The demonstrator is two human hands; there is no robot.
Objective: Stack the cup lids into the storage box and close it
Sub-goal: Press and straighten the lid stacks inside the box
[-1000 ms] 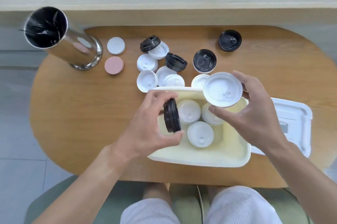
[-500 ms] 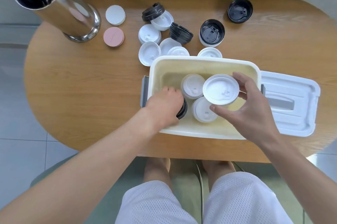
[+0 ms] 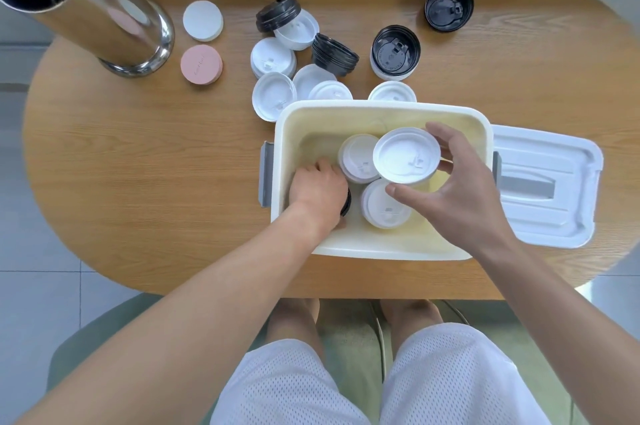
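Observation:
The cream storage box [image 3: 381, 109] stands open on the wooden table. Down inside its left part, my left hand [image 3: 318, 187] grips a stack of black lids [image 3: 346, 201], mostly hidden under the hand. My right hand [image 3: 460, 189] pinches a white lid [image 3: 406, 156] by its rim, held above the box. Two white lid stacks [image 3: 356, 158] [image 3: 382, 208] stand in the box. The box's white cover [image 3: 547, 185] lies on the table to the right. Several loose white lids [image 3: 273, 101] and black lids [image 3: 334, 54] lie beyond the box.
A tall steel cylinder [image 3: 104, 16] stands at the far left. A white disc [image 3: 203, 20] and a pink disc [image 3: 201, 64] lie beside it. A black lid [image 3: 449, 6] sits far right, another [image 3: 396, 50] on a white stack. My knees are under the near table edge.
My left hand has gone down into the box's left side with the black lids. My right hand has lowered the white lid toward the box. The view tilted down.

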